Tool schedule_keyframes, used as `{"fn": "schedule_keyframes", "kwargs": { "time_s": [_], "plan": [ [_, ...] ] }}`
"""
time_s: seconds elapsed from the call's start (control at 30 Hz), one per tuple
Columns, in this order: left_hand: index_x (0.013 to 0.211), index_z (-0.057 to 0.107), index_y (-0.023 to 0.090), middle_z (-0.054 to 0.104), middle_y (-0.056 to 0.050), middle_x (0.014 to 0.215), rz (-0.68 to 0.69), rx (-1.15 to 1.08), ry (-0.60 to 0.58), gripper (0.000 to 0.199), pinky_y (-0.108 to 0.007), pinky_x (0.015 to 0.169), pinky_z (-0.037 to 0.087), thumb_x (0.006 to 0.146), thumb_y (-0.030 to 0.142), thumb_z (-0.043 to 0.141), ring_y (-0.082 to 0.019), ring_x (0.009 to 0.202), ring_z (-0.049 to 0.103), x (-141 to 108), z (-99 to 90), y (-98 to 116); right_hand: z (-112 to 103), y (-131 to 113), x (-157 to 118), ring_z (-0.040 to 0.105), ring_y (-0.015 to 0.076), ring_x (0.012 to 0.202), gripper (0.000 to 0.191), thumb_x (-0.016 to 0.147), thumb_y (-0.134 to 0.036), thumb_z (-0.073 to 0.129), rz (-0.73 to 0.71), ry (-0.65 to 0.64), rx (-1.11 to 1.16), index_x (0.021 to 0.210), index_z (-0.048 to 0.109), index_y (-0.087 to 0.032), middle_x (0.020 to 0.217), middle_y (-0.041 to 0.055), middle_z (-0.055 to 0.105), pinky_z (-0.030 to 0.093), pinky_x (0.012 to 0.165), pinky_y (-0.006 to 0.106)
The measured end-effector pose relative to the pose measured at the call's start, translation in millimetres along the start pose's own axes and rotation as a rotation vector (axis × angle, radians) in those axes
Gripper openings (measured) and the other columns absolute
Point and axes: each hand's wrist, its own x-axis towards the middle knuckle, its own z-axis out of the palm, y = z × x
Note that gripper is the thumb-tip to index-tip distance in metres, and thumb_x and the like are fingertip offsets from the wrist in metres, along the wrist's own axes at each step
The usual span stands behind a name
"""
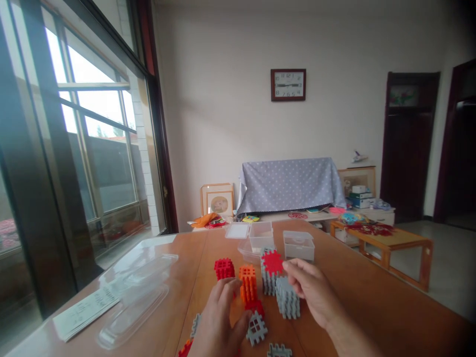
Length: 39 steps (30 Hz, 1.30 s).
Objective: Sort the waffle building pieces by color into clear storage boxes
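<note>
Between the thumb and fingertips of my right hand (310, 285) is a red notched square plastic building tile (273, 262), raised in front of a tall grey tile stack (268, 283). A shorter grey stack (288, 297) stands just below that hand. My left hand (221, 317) is open, thumb apart from its curved fingers, near a red tile stack (224, 267) and an orange stack (248, 283). Beside its thumb lies a loose grey windowed tile (256, 328), with a red tile (255, 308) behind it. This hand partly hides a grey tile (195, 325) and an orange-red piece (185, 348).
Another grey tile (279, 350) lies at the near edge of view. Clear plastic boxes (298, 246) stand toward the table's far end. Clear lids (134, 317) and a paper pad (87, 312) lie on the left. A low wooden bench (401, 243) stands beyond, right.
</note>
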Motion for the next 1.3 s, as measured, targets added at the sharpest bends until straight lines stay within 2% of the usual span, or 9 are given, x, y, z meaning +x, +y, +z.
{"fn": "schedule_keyframes", "kwargs": {
  "time_s": [0.13,0.23,0.33,0.53,0.77,1.07,1.2,1.3],
  "plan": [
    [0.125,0.059,0.027,0.061,-0.014,0.13,0.015,0.058,-0.016,0.034,-0.045,0.101,0.052,0.091,0.03,0.061,-0.03,0.122,0.059,1.9,-6.9,-4.7,-52.3,7.3,26.6,0.038,0.0087,0.052,0.038,0.079,-0.055,0.069,-0.022,0.319,-0.136,0.072,0.057,-0.02,0.06,-0.0061,0.049,0.026,0.05,0.022],
    [0.122,0.062,0.028,0.062,-0.012,0.128,0.01,0.073,0.016,0.031,-0.045,0.098,0.054,0.091,0.034,0.061,-0.03,0.119,0.06,2.1,-7.1,-8.1,-76.4,20.5,39.0,0.034,0.0091,0.048,0.036,0.078,-0.055,0.067,0.007,0.396,-0.195,0.073,0.059,-0.02,0.057,-0.0066,0.048,0.022,0.049,0.024],
    [0.119,0.063,0.028,0.062,-0.012,0.127,0.006,0.06,0.075,0.029,-0.046,0.096,0.054,0.092,0.036,0.059,-0.031,0.119,0.059,1.1,-4.5,-10.5,-83.3,31.3,43.7,0.034,0.0096,0.046,0.036,0.074,-0.055,0.067,0.044,0.402,-0.237,0.066,0.058,-0.02,0.054,-0.0062,0.047,0.021,0.049,0.025],
    [0.114,0.066,0.028,0.063,-0.013,0.123,-0.011,0.066,0.096,0.026,-0.046,0.094,0.054,0.092,0.041,0.059,-0.032,0.116,0.06,1.4,-5.0,-10.2,-81.6,40.2,45.6,0.038,0.012,0.048,0.03,0.069,-0.048,0.066,0.087,0.356,-0.3,0.058,0.056,-0.022,0.049,-0.0055,0.046,0.025,0.05,0.026],
    [0.111,0.068,0.028,0.065,-0.012,0.121,-0.004,0.061,0.09,0.025,-0.045,0.092,0.054,0.093,0.043,0.058,-0.031,0.112,0.061,2.2,-5.0,-9.9,-84.6,44.2,48.4,0.036,0.012,0.047,0.027,0.07,-0.043,0.065,0.125,0.38,-0.385,0.057,0.051,-0.023,0.048,-0.0067,0.043,0.023,0.049,0.026],
    [0.11,0.07,0.028,0.068,-0.011,0.117,0.01,0.082,0.037,0.023,-0.042,0.091,0.054,0.094,0.037,0.057,-0.029,0.11,0.063,3.9,-12.0,-10.8,-82.9,39.9,45.8,0.045,0.016,0.056,0.029,0.073,-0.048,0.066,0.0,0.443,-0.44,0.062,0.057,-0.023,0.052,-0.0045,0.048,0.033,0.054,0.027],
    [0.107,0.07,0.028,0.07,-0.008,0.107,-0.048,0.064,-0.002,0.021,-0.037,0.087,0.052,0.094,0.032,0.054,-0.026,0.102,0.065,4.7,-23.3,-13.3,-64.0,25.3,36.9,0.046,0.0168,0.063,0.035,0.083,-0.056,0.058,-0.132,0.471,-0.436,0.071,0.057,-0.023,0.06,-0.004,0.049,0.035,0.059,0.027],
    [0.1,0.07,0.025,0.071,-0.006,0.1,-0.177,-0.01,0.068,0.019,-0.034,0.084,0.051,0.092,0.033,0.054,-0.024,0.095,0.066,6.0,-35.5,-20.3,-31.4,12.4,18.0,0.046,0.0158,0.064,0.04,0.089,-0.059,0.055,-0.24,0.384,-0.431,0.07,0.053,-0.024,0.063,-0.0045,0.049,0.037,0.063,0.027]
  ]
}}
